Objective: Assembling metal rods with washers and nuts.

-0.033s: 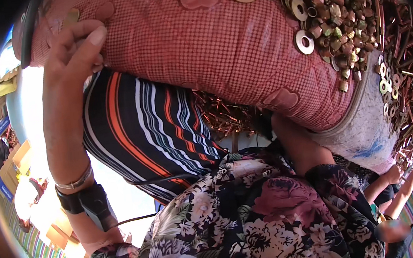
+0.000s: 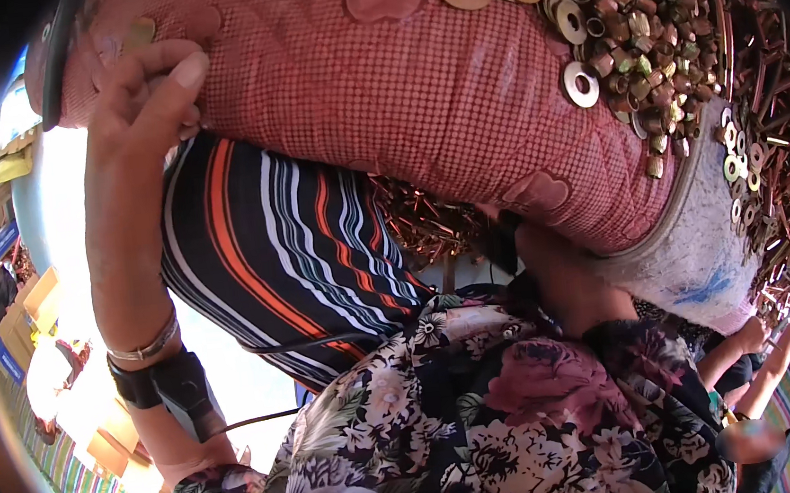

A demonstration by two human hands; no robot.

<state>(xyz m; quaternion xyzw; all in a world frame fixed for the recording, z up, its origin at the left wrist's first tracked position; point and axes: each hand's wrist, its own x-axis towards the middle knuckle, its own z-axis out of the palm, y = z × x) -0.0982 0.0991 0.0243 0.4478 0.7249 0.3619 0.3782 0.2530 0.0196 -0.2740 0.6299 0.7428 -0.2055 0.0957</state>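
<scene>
At the upper left my left hand [image 2: 150, 97] is curled, its thumb pressed against the fingers at the edge of a red checked cover [image 2: 370, 87]. Whatever the fingers pinch, if anything, is hidden. My right forearm [image 2: 564, 278] reaches under the cover's near edge, and its hand is out of sight there. On top of the cover, to the right, lie flat brass washers [image 2: 581, 84] beside a heap of short brass and copper-coloured nuts [image 2: 652, 51].
Piled copper-coloured rods [image 2: 771, 106] fill the far right, beyond a whitish, worn surface [image 2: 688, 228] holding more small rings [image 2: 734, 166]. Striped cloth [image 2: 279, 229] spreads below the cover. Another person's hand [image 2: 754, 335] is at lower right. Cardboard boxes [image 2: 115, 445] stand at left.
My right forearm has shifted slightly left and blurs with motion. The left hand has hardly moved.
</scene>
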